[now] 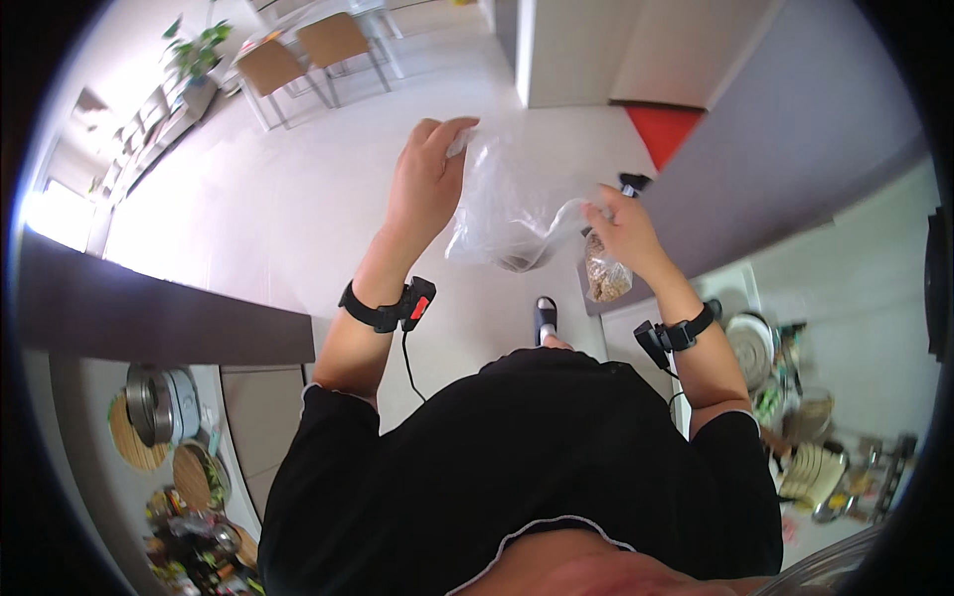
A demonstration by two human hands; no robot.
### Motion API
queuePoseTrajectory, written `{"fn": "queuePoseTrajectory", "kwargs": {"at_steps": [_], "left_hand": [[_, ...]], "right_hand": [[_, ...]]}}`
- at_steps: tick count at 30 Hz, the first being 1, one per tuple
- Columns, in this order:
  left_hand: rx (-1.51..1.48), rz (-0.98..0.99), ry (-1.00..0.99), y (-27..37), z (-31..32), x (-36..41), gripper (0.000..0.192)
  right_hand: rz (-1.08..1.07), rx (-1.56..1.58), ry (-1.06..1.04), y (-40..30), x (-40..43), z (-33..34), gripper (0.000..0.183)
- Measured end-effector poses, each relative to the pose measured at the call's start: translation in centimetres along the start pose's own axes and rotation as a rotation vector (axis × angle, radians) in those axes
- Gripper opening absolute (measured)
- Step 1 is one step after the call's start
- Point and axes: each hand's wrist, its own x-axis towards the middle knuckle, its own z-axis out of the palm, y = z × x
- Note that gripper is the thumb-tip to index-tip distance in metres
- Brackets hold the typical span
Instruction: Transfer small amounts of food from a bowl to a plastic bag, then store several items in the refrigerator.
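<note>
A clear plastic bag (496,201) is stretched out in front of me above the floor. My left hand (432,171) pinches its upper left edge between thumb and fingers. At its other side, my right hand (630,227) grips the bag's right edge. Something brownish shows at the bottom of the bag, too blurred to name. Close below my right hand is a second clear bag (610,277) with small tan pieces inside, partly covered by the hand. I cannot tell whether that hand also holds it. Black strapped devices (391,307) with cables sit on both wrists.
A tall grey-purple panel (760,164) stands at right, beside a red mat (663,130). Counters flank me: a metal pot (147,406) and cutting boards left, a dish rack (812,473) right. Two chairs (335,43) and a table stand ahead. One slippered foot (547,316) shows below.
</note>
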Motion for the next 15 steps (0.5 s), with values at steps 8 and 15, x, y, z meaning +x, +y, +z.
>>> {"fn": "queuePoseTrajectory", "kwargs": {"at_steps": [8, 15], "left_hand": [[-0.591, -0.344, 0.012, -11.5, -3.5, 5.6, 0.053], [0.086, -0.518, -0.118, -19.4, -2.9, 14.1, 0.059]], "right_hand": [[-0.163, 0.287, -0.115, -0.7, 19.2, 7.0, 0.022], [-0.172, 0.308, -0.295, -0.8, 34.8, 12.8, 0.026]]}}
